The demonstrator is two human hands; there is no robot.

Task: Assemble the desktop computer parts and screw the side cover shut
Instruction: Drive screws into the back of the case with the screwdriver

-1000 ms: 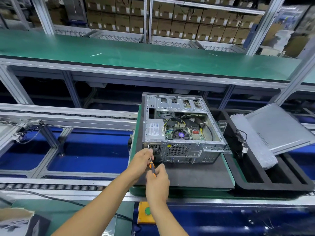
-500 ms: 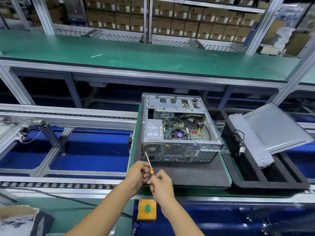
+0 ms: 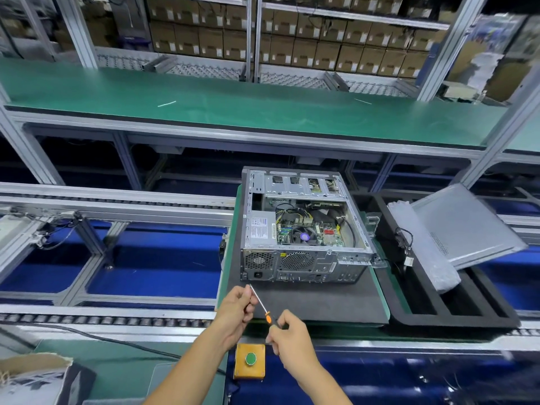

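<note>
An electronics assembly line, probably in a factory: roller conveyor rails (image 3: 111, 320), a long green-matted workbench (image 3: 233, 112), aluminium framing and racks of stacked cardboard boxes (image 3: 321, 48) behind

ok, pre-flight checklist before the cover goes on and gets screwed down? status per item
1. Screwdriver in hand: ok. The right hand holds the orange handle and the left hand pinches the shaft.
2. Screw on the tip: cannot tell, too small to see.
3. Computer case seated on the black mat: ok, open side up.
4. Side cover fitted: not ok. It leans on the black tray to the right, apart from the case.
5. Internal cables tucked below the case rim: cannot tell.
6. Loose cable in the tray, clear of the case opening: ok.
</note>
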